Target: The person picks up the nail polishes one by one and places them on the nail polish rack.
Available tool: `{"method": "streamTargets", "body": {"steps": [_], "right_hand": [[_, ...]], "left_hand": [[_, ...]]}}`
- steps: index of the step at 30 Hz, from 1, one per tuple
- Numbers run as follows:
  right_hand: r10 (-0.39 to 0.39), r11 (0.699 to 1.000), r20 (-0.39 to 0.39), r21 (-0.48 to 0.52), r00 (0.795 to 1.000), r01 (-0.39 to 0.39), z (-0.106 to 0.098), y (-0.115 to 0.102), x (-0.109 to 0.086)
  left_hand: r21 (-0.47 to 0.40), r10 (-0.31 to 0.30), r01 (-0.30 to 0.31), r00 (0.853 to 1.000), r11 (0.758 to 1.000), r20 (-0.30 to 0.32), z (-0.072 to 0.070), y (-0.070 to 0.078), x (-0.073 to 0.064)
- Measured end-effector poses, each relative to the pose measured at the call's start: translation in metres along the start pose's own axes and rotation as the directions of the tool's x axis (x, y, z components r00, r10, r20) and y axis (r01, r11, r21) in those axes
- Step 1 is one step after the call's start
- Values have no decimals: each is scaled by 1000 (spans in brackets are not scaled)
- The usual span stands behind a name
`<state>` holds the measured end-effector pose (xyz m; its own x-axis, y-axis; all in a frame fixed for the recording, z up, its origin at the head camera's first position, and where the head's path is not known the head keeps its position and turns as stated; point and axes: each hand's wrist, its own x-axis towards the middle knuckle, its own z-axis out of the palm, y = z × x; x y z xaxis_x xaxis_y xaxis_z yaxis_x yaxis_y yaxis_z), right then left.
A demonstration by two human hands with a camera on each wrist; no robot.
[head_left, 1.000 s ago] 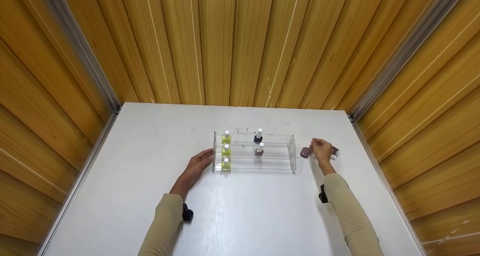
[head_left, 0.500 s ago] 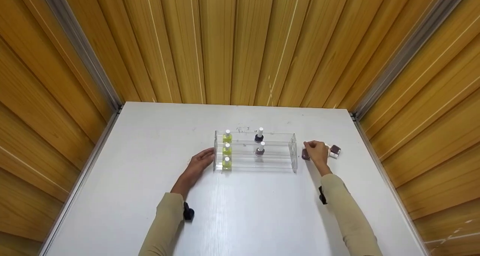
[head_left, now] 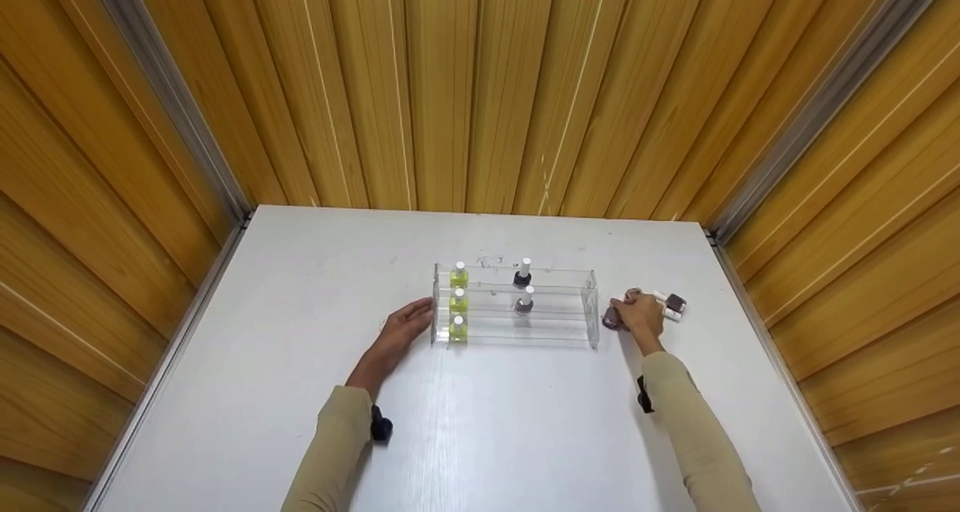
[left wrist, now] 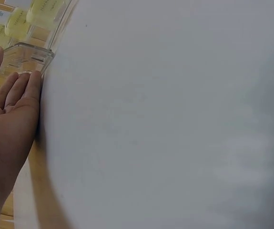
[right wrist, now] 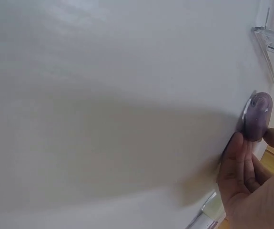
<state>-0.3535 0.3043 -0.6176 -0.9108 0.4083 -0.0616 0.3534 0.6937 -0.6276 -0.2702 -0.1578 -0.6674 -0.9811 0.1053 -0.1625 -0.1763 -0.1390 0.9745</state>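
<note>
In the head view, a clear acrylic rack (head_left: 555, 339) stands mid-table. Three yellow nail polish bottles (head_left: 458, 302) with white caps line its left end, one per tier. A dark bottle (head_left: 523, 278) and a mauve bottle (head_left: 525, 304) stand on the upper and middle tiers. My left hand (head_left: 401, 328) rests its extended fingers against the rack's left side. To the right of the rack, my right hand (head_left: 640, 314) pinches a purple nail polish bottle (right wrist: 258, 117) between thumb and fingers. That bottle lies tilted low at the table, its cap end hidden by the hand.
A dark purple bottle (head_left: 676, 302) and white caps (head_left: 672, 314) lie right of my right hand. Another bottle (head_left: 633, 294) shows partly behind that hand. Wood-patterned panels (head_left: 435, 91) rise behind the white table (head_left: 495, 422).
My right hand has moved left from the other lying bottles to the purple bottle and taken hold of it, shifting it slightly nearer. The left hand stays at the rack.
</note>
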Motion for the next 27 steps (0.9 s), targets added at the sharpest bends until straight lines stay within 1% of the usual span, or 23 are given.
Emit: {"method": "streamTargets", "body": {"steps": [4,8,11,13,16,21,24,27], "right_hand": [[46,999,51,27,998,-47,-2,0,2],[62,996,92,56,994,-67,-6,0,0],[52,996,120,64,991,-60,-11,3,-3],[46,996,129,76,991,-56,-15,8,-5],[29,989,134,143,991,-48,-21,15,-7],[-6,950,128,310,992,-34,-29,20,-10],[-43,917,153,398,987,-22,-34,17,-11],[-73,888,175,460,982,-16,-43,13,-13]], "left_hand": [[-5,-8,8,1000,1000,2,0,-1,0],[24,-7,8,1000,1000,-11,0,0,-1],[-1,-11,11,1000,1000,-10,1,1,0],[-23,-25,25,1000,999,-3,3,2,0],[-23,-31,31,999,999,8,6,1,1],[-18,-18,18,1000,1000,19,6,-1,1],[-19,-17,17,1000,1000,11,4,0,0],[-30,-14,14,1000,999,9,3,2,-1]]}}
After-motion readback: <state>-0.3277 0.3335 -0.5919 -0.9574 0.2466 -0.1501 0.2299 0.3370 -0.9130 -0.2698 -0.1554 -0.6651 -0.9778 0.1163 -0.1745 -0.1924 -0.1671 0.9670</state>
